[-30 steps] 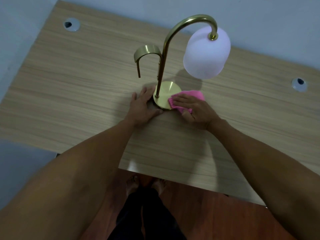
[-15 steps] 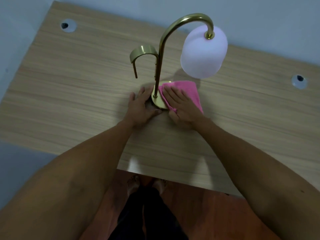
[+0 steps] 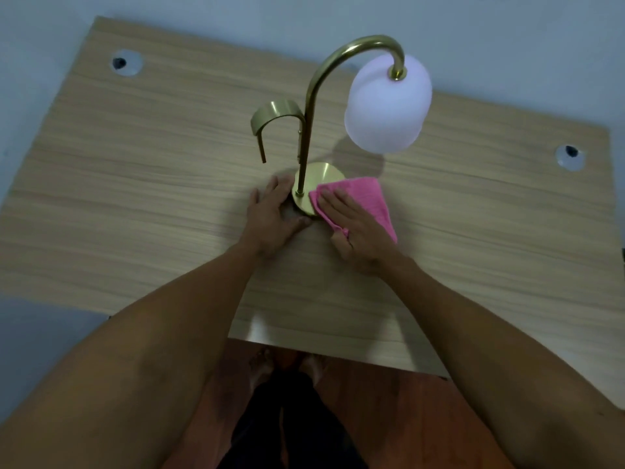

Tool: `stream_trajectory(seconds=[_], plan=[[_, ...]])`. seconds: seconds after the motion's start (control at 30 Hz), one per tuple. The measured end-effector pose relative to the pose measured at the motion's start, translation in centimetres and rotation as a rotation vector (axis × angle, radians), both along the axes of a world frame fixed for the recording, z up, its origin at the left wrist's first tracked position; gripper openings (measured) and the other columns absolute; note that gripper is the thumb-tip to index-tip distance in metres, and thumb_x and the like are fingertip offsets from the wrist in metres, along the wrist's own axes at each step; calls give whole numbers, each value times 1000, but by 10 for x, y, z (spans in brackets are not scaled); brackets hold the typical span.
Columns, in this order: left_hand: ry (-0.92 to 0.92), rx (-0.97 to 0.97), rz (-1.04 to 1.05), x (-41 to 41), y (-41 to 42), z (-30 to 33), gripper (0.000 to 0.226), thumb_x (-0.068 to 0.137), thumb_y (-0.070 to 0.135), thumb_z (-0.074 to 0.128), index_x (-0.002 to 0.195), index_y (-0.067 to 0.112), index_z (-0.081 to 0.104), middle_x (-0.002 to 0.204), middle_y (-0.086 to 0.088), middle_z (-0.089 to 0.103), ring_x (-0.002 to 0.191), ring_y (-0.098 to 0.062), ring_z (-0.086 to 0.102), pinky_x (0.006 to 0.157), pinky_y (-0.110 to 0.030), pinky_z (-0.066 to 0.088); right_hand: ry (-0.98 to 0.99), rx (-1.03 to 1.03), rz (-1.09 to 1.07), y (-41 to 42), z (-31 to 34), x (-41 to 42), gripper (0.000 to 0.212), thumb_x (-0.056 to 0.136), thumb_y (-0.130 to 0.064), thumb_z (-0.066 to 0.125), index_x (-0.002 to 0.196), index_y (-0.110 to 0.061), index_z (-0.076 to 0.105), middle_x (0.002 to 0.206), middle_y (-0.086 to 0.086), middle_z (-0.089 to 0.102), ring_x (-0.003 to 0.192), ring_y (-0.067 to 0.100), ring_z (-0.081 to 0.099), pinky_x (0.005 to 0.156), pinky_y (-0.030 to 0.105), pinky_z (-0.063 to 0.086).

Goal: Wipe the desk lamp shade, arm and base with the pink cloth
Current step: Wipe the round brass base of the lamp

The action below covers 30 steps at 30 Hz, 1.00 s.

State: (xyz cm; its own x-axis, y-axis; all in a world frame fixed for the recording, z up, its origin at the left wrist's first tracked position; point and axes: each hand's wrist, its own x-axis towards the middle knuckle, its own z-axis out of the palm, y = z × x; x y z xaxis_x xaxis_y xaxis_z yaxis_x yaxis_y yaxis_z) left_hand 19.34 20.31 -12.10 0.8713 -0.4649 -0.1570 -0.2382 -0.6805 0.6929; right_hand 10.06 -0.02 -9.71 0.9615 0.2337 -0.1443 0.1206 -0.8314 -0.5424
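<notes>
A desk lamp stands mid-table with a round brass base (image 3: 319, 176), a curved brass arm (image 3: 313, 110) and a white frosted shade (image 3: 387, 106) hanging to the right. A short brass hook (image 3: 274, 113) branches left off the arm. My right hand (image 3: 355, 228) presses the pink cloth (image 3: 367, 198) flat over the base's right front edge and the table beside it. Fingers spread, my left hand (image 3: 274, 214) lies flat on the table against the base's left rim. It holds nothing.
The wooden table (image 3: 135, 184) has two round cable holes, one at the back left (image 3: 125, 62) and one at the right (image 3: 571, 157). A pale wall runs behind the table. My feet and a reddish floor (image 3: 389, 418) show below the front edge.
My right hand slid the pink cloth back toward me and to the right, uncovering the back of the base. The left hand has stayed beside the base.
</notes>
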Motion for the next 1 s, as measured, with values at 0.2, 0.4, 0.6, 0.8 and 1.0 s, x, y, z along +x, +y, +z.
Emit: stream_trajectory(seconds=[0.2,0.4,0.6,0.8,1.0], plan=[[152,-70,111,-1,14,27,97,78,42,82,157,24,28,160,-3,37,147,-20,35,119,-32,27,-4,43,-174,1,21,33,65,93,-29,35,153,-8,49,161,13,45,154,26,35,130,41,20],[192,-254,160,6,9,72,83,80,46,79,151,25,41,149,-3,53,135,-14,51,111,-32,44,24,26,-190,10,21,44,63,105,-20,45,164,-9,25,173,11,20,161,29,12,130,46,16],[77,-295,83,15,-18,89,19,94,34,62,98,18,73,88,-5,74,82,-19,68,75,-36,55,-49,-117,-108,21,6,1,67,98,-21,45,161,-4,32,168,19,28,158,34,20,129,41,8],[70,-179,-7,28,-14,87,23,94,37,61,88,16,71,80,-6,72,78,-20,68,69,-33,52,-20,-130,-162,16,5,48,63,104,-30,29,159,0,33,167,21,31,158,33,25,129,48,23],[70,-162,-25,30,-14,91,23,95,31,62,91,10,72,83,-15,72,72,-15,62,62,-22,47,-28,-131,-269,36,-8,13,63,102,-22,33,161,1,28,169,23,25,159,37,18,131,44,8]])
